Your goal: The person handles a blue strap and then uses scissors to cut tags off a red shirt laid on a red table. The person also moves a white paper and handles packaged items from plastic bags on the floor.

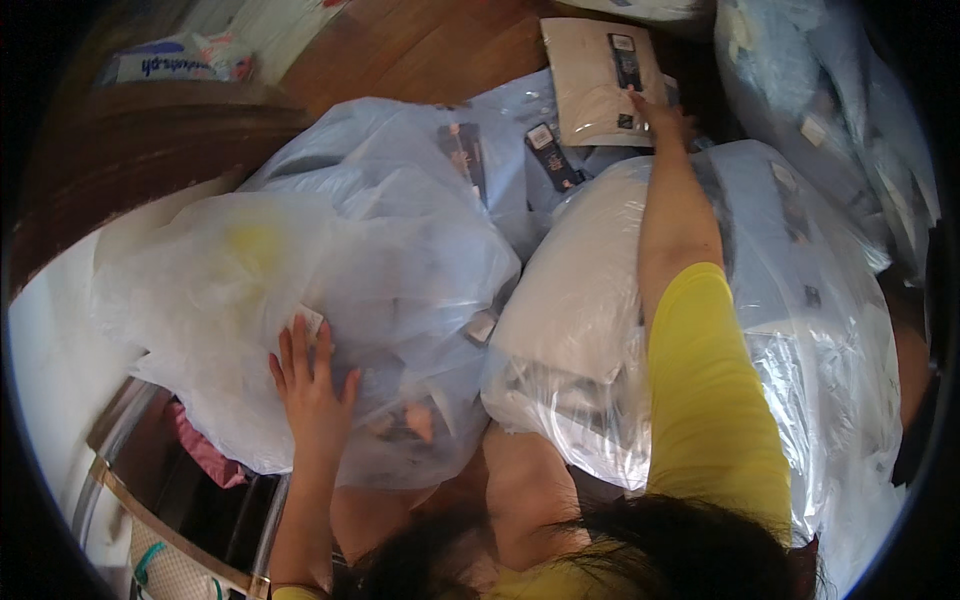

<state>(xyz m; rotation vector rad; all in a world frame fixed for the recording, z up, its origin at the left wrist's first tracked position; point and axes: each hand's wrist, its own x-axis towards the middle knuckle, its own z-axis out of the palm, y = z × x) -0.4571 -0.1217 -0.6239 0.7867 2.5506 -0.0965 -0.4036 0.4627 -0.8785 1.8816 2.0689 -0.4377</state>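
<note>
My left hand point(312, 395) lies with spread fingers on a large, milky, see-through plastic bag point(210, 300). Under its fingertips is a small white label point(309, 320). Farther off, at the upper right, my right hand point(668, 122) grips the lower right edge of a flat beige parcel point(590, 85), with one digit across its front. That parcel carries dark labels. A black label with a white patch point(547, 152) shows on another package just below it. Beneath my right arm bulges a second clear plastic bag point(570, 290), filled with pale packages.
More plastic-wrapped packages point(800, 110) crowd the far right. Brown wooden floor point(400, 50) shows at the top. A curved dark wooden edge point(130, 150) and a white printed packet point(180, 62) are at upper left. Below the left bag stands a dark rack point(190, 500) with pink cloth point(205, 450).
</note>
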